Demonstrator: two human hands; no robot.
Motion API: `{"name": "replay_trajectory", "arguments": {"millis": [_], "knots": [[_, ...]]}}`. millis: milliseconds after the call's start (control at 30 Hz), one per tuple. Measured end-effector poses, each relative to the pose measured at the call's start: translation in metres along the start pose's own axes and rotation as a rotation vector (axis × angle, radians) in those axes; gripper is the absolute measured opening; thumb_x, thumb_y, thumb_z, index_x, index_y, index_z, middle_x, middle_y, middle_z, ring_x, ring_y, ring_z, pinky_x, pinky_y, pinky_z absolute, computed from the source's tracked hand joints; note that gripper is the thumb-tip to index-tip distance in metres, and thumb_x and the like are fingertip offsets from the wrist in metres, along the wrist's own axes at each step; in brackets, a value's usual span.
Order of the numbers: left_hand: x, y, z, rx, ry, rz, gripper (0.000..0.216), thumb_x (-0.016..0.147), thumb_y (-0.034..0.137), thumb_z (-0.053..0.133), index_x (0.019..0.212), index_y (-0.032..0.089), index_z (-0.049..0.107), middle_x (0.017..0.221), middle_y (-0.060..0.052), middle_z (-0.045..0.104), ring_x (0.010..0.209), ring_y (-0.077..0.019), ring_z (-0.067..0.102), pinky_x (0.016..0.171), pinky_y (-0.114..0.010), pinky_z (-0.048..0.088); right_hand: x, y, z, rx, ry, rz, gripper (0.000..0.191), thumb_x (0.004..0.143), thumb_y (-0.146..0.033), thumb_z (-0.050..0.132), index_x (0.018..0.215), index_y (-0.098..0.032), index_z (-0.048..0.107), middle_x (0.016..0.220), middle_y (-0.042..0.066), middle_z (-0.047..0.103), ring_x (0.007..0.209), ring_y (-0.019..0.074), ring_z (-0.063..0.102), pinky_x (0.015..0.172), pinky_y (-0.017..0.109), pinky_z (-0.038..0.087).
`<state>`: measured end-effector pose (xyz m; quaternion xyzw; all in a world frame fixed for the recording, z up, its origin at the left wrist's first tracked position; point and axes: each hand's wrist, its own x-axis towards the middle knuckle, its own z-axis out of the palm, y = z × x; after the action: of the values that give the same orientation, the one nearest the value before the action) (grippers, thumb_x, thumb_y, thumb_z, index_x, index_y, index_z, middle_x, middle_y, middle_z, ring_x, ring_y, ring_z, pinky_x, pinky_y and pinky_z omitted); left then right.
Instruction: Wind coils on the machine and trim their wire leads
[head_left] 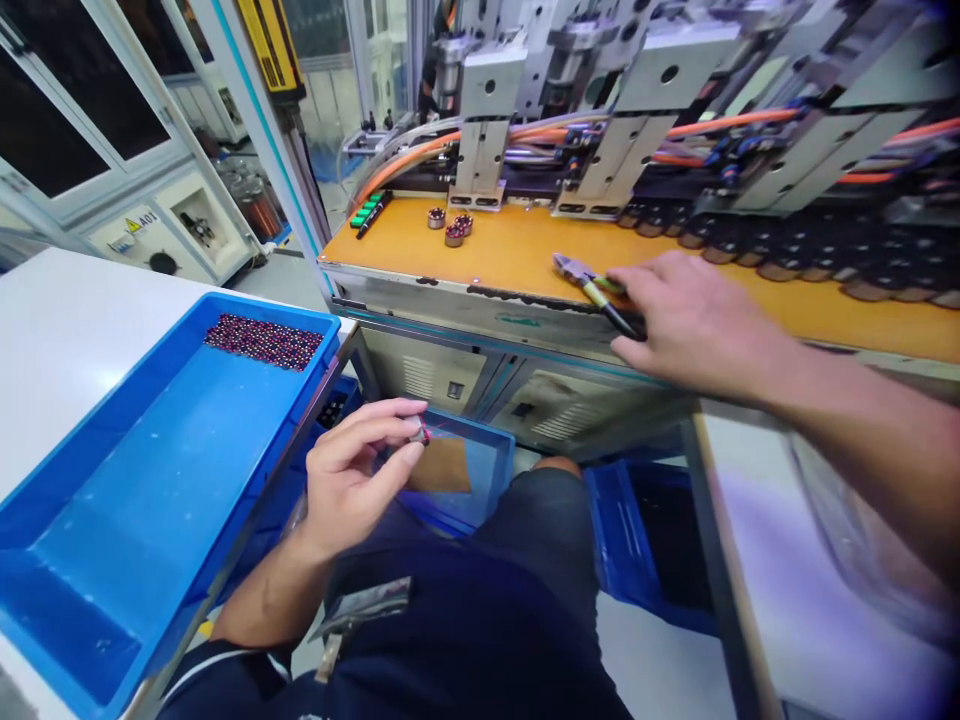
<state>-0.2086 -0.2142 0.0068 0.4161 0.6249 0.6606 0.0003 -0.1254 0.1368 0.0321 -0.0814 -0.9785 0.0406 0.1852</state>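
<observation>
Between thumb and fingertips, my left hand (356, 475) pinches a small wound coil core (420, 430) with pink-red windings, mostly covered by the fingers. It is held above my lap, right of the blue tray. My right hand (697, 315) is at the front edge of the orange ledge, its thumb and fingers about the handles of diagonal cutters (589, 285). The cutters' jaws point left and away from me, low over the ledge. Farther back on that surface sit several similar small round cores (454, 234) in a cluster.
A blue tray (172, 440) on the white table at left holds packed rows of cores (266, 342) at its far end. Marker pens (369, 212) lie at the orange ledge's (517, 255) left end. Metal fixtures (484, 130) and dark round parts (787, 250) line the back. Blue bins (622, 530) stand below.
</observation>
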Motion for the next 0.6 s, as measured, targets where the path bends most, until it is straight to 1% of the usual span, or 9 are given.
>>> {"name": "replay_trajectory", "arguments": {"millis": [67, 100, 167, 200, 233, 300, 367, 533, 600], "knots": [[-0.001, -0.001, 0.001, -0.008, -0.007, -0.004, 0.025, 0.08, 0.005, 0.072, 0.1, 0.021, 0.075, 0.111, -0.009, 0.076, 0.1, -0.0182, 0.072, 0.079, -0.026, 0.06, -0.032, -0.027, -0.006, 0.101, 0.044, -0.047, 0.051, 0.084, -0.032, 0.059, 0.133, -0.022, 0.049, 0.105, 0.016, 0.054, 0.101, 0.0349, 0.055, 0.084, 0.052, 0.05], [-0.001, -0.001, 0.002, -0.004, -0.008, -0.006, 0.025, 0.08, 0.005, 0.072, 0.1, 0.021, 0.075, 0.111, -0.009, 0.076, 0.102, -0.0186, 0.072, 0.08, -0.027, 0.061, -0.048, -0.044, -0.009, 0.233, 0.06, -0.064, 0.052, 0.087, -0.029, 0.054, 0.137, -0.021, 0.045, 0.106, 0.016, 0.054, 0.099, 0.0326, 0.057, 0.083, 0.05, 0.052], [-0.001, -0.001, 0.003, 0.017, -0.01, -0.007, 0.024, 0.081, 0.006, 0.072, 0.099, 0.02, 0.075, 0.111, -0.01, 0.076, 0.104, -0.0198, 0.072, 0.082, -0.029, 0.061, -0.08, -0.083, -0.015, 0.533, 0.051, -0.022, 0.041, 0.09, -0.026, 0.058, 0.13, -0.024, 0.05, 0.1, 0.01, 0.057, 0.084, 0.0241, 0.061, 0.073, 0.04, 0.055], [-0.001, -0.001, 0.004, 0.025, -0.013, -0.004, 0.024, 0.08, 0.006, 0.072, 0.099, 0.02, 0.075, 0.111, -0.01, 0.076, 0.104, -0.02, 0.071, 0.083, -0.029, 0.061, -0.095, -0.102, -0.016, 0.69, 0.01, 0.002, 0.033, 0.09, -0.024, 0.058, 0.123, -0.025, 0.053, 0.103, 0.009, 0.058, 0.083, 0.0205, 0.062, 0.073, 0.035, 0.056], [0.0, -0.001, 0.005, 0.031, -0.018, 0.001, 0.024, 0.08, 0.006, 0.072, 0.099, 0.02, 0.075, 0.112, -0.009, 0.076, 0.105, -0.0199, 0.071, 0.084, -0.03, 0.06, -0.108, -0.119, -0.017, 0.836, -0.05, -0.001, 0.035, 0.091, -0.022, 0.059, 0.125, -0.026, 0.052, 0.101, 0.006, 0.06, 0.081, 0.0172, 0.064, 0.073, 0.031, 0.057], [0.0, -0.001, 0.007, 0.031, -0.032, 0.017, 0.027, 0.08, 0.004, 0.072, 0.1, 0.021, 0.075, 0.112, -0.008, 0.075, 0.105, -0.0191, 0.071, 0.087, -0.03, 0.06, -0.129, -0.145, -0.014, 1.088, -0.16, 0.009, 0.052, 0.092, -0.015, 0.056, 0.14, -0.03, 0.041, 0.099, 0.003, 0.062, 0.078, 0.0117, 0.064, 0.073, 0.025, 0.057], [0.0, 0.0, 0.01, 0.03, -0.042, 0.027, 0.028, 0.079, 0.003, 0.073, 0.101, 0.021, 0.075, 0.112, -0.008, 0.075, 0.104, -0.0191, 0.071, 0.088, -0.031, 0.06, -0.14, -0.159, -0.009, 1.258, -0.24, 0.03, 0.064, 0.092, -0.01, 0.052, 0.149, -0.031, 0.03, 0.101, 0.004, 0.064, 0.078, 0.0102, 0.065, 0.076, 0.024, 0.058], [-0.002, 0.002, 0.015, 0.038, -0.051, 0.029, 0.029, 0.079, 0.003, 0.073, 0.101, 0.022, 0.075, 0.112, -0.007, 0.076, 0.104, -0.0199, 0.072, 0.087, -0.032, 0.061, -0.14, -0.162, 0.001, 1.426, -0.345, 0.084, 0.064, 0.088, -0.008, 0.052, 0.148, -0.021, 0.037, 0.115, 0.012, 0.065, 0.103, 0.0176, 0.066, 0.096, 0.039, 0.055], [-0.003, 0.002, 0.016, 0.029, -0.06, 0.032, 0.032, 0.078, 0.002, 0.072, 0.103, 0.022, 0.075, 0.112, -0.007, 0.075, 0.104, -0.0198, 0.071, 0.088, -0.032, 0.06, -0.137, -0.162, 0.002, 1.459, -0.36, 0.087, 0.065, 0.087, -0.007, 0.051, 0.148, -0.021, 0.037, 0.118, 0.012, 0.065, 0.106, 0.0181, 0.065, 0.099, 0.041, 0.054]]}}
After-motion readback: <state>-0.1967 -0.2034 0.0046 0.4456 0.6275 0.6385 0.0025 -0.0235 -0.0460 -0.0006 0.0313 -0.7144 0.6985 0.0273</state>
